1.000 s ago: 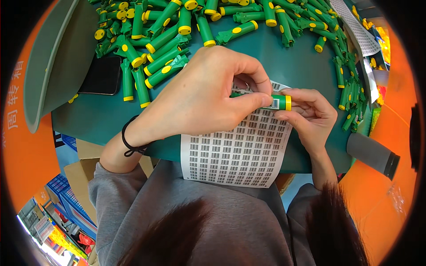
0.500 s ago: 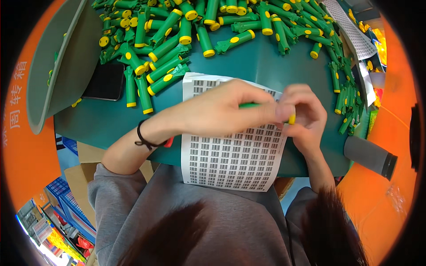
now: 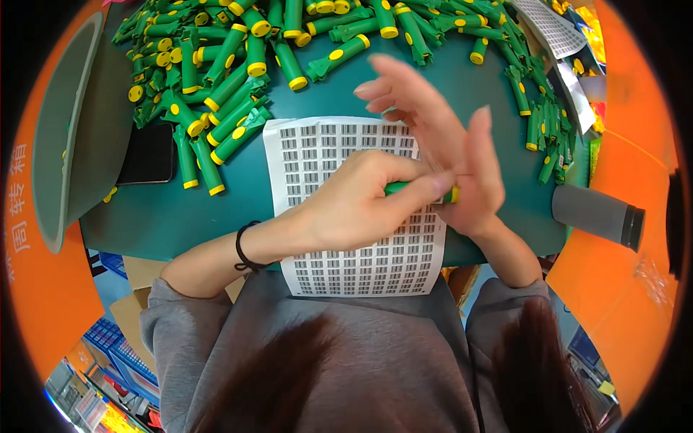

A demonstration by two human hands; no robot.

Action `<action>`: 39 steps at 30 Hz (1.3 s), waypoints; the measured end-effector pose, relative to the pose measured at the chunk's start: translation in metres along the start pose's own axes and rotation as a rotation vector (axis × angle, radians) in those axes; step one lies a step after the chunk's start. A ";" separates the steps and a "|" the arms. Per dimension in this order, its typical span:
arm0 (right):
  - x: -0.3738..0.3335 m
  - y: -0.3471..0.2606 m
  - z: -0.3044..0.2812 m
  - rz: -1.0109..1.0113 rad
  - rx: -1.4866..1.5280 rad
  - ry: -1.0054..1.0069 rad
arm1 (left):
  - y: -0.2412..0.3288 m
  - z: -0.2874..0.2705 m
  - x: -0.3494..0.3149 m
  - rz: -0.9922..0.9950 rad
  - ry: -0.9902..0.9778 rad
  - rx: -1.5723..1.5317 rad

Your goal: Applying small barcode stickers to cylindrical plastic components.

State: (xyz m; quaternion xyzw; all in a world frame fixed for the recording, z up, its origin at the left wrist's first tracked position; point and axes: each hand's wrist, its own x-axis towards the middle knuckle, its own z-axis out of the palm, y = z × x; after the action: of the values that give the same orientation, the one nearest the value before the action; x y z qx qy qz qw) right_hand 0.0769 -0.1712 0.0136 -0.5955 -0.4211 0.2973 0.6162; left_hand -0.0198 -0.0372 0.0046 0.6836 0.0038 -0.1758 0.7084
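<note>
My left hand [image 3: 364, 198] is closed round a small green tube [image 3: 395, 188], its thumb and fingers hiding most of it. The tube's yellow end pokes out toward my right palm. My right hand [image 3: 462, 155] is open, fingers stretched up and to the left, thumb apart, its palm against or close beside the yellow end; which of the two cannot be made out. Beneath both hands lies a white sheet of small black-printed labels [image 3: 346, 278], reaching over the table's near edge to my lap.
Many green tubes with yellow ends [image 3: 231, 94] are heaped across the far side of the green table [image 3: 216, 224] and down its right. A dark phone [image 3: 149, 155] and a tilted grey-green tray [image 3: 101, 108] are at left. A grey cylindrical bottle [image 3: 595, 215] lies at right.
My right hand has uncurled from the tube's yellow end, its fingers now spread upward. My left hand keeps its hold. The whole view has shifted slightly.
</note>
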 end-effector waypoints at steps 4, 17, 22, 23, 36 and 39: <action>0.006 0.004 -0.006 0.136 0.738 -0.018 | 0.001 0.005 -0.003 0.302 0.068 0.061; -0.002 0.017 -0.009 -0.105 -0.121 0.285 | -0.013 0.023 -0.009 0.352 0.159 0.444; -0.004 0.011 -0.012 -0.095 0.269 0.310 | -0.002 0.002 0.002 0.058 -0.240 -0.243; -0.005 0.008 -0.018 -0.152 0.420 0.216 | -0.002 -0.002 0.000 0.064 -0.244 -0.228; -0.034 0.012 -0.069 0.052 -0.821 0.181 | 0.042 -0.130 -0.117 0.585 1.619 0.733; -0.028 0.013 -0.060 0.401 -0.427 0.095 | 0.046 -0.153 -0.130 0.550 1.726 1.361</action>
State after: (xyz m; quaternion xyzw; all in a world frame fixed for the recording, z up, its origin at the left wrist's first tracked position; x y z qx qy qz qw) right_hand 0.1178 -0.2229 0.0001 -0.7962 -0.3189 0.2897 0.4249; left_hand -0.0940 0.1431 0.0708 0.7972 0.2445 0.5508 -0.0354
